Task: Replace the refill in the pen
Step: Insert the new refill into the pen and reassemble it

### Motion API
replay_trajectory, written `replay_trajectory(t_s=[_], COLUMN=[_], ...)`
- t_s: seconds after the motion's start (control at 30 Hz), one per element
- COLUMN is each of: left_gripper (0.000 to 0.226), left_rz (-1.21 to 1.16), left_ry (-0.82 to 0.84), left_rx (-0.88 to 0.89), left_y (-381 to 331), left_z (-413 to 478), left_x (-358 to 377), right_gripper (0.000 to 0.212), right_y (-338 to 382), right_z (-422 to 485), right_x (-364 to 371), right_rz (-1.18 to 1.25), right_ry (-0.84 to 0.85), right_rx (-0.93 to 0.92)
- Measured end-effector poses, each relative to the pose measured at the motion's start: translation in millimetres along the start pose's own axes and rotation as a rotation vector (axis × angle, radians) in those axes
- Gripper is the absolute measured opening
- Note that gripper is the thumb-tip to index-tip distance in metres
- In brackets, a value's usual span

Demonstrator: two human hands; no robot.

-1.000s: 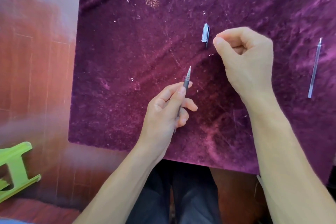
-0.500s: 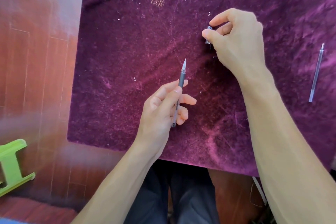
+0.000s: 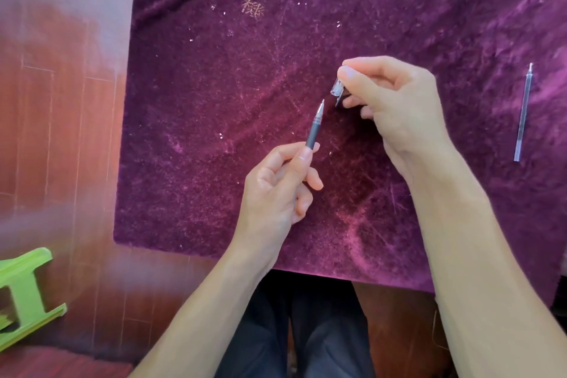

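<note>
My left hand [image 3: 277,190] grips a grey pen [image 3: 314,127] by its barrel, the silver tip pointing up and to the right above the cloth. My right hand [image 3: 389,104] pinches the clear pen cap [image 3: 337,89] between thumb and forefinger, lifted off the cloth, its open end a short way right of the pen tip. The cap and the tip are apart. A thin clear refill [image 3: 523,113] lies alone on the cloth at the far right, out of both hands' reach.
A purple velvet cloth [image 3: 214,101] covers the table, with gold embroidery near its far edge. Red wooden floor shows at the left, with a green plastic stool [image 3: 21,294] at the lower left. My dark trousers show below the table's near edge.
My right hand reached the cap lying on the cloth, closed on it, and carried it down toward the pen tip. My left hand raised the pen slightly.
</note>
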State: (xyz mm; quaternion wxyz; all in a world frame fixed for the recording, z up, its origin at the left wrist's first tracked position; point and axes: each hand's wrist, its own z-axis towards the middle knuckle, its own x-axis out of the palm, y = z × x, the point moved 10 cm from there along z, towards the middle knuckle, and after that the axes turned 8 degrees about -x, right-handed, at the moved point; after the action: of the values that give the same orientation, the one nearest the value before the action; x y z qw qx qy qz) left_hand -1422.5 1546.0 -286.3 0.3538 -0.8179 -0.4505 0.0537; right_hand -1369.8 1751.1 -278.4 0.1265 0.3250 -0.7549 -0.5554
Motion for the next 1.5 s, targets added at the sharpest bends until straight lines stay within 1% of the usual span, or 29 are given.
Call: replay_trajectory(t_s=[0.1,0.27,0.5,0.67,0.83,1.13,1.5], left_gripper=[0.025,0.023,0.021,0.023,0.023,0.023,0.025], left_rz=[0.017,0.065,0.101,0.101,0.115,0.115,0.113], left_ry=[0.001,0.011,0.043,0.056,0.07,0.077,0.08], left_rx=[-0.004,-0.011,-0.008,-0.001,0.012,0.015,0.029], left_y=[4.2,11.7,16.0,18.1,19.0,17.2,13.4], left_z=[-0.3,-2.3,-5.2,-6.9,-10.0,-20.5,-21.0], left_x=[2.4,5.2,10.4,14.1,15.8,13.8,11.8], right_gripper=[0.005,0.008,0.007,0.004,0.008,0.009,0.008], right_y=[-14.5,-23.0,-25.8,-23.7,-18.3,-9.3,-4.9], right_z=[-18.3,-34.7,-43.2,-48.8,-54.0,-65.7,-73.2], right_x=[-3.8,-11.2,-17.9,-21.5,-22.8,-22.2,-15.5], right_rz=[0.118,0.18,0.194,0.193,0.186,0.202,0.185], right_ry=[-0.003,-0.012,-0.019,-0.009,0.013,0.021,0.018], right_rx=[0.043,0.053,0.052,0.016,-0.021,-0.07,-0.075])
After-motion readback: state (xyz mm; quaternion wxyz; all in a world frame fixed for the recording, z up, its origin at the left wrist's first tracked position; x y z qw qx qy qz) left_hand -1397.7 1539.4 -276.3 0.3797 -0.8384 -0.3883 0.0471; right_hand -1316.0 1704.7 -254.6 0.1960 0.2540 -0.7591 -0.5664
